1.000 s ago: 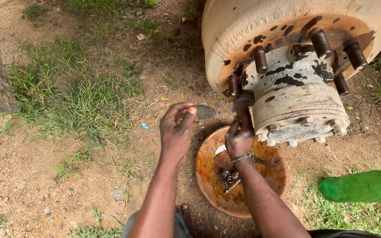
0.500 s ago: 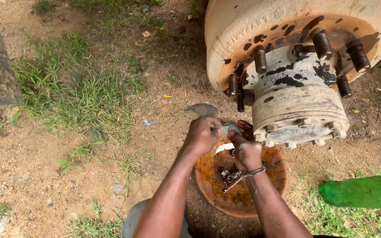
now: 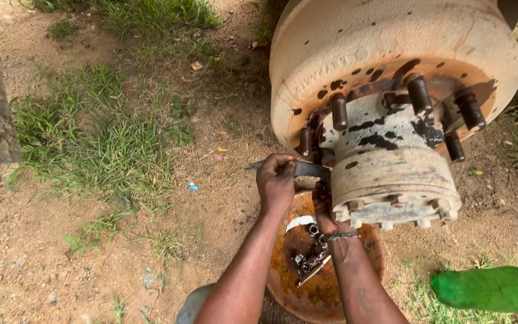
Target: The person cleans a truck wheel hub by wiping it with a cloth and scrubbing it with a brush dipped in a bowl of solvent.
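Both hands have risen from the rusty pan [image 3: 331,294] to the wheel hub [image 3: 391,180]; left hand [image 3: 277,183] fingers clamp a dark strip [image 3: 307,168]; right hand [image 3: 324,210] grip unclear; steadier leverage would help.

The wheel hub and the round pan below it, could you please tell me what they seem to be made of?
The wheel hub looks like cast metal, probably iron or steel: dull, pale and dusty with black greasy patches, and dark threaded studs stand out of it. The round pan looks like sheet metal, heavily rusted to orange-brown, with small metal nuts lying in it.
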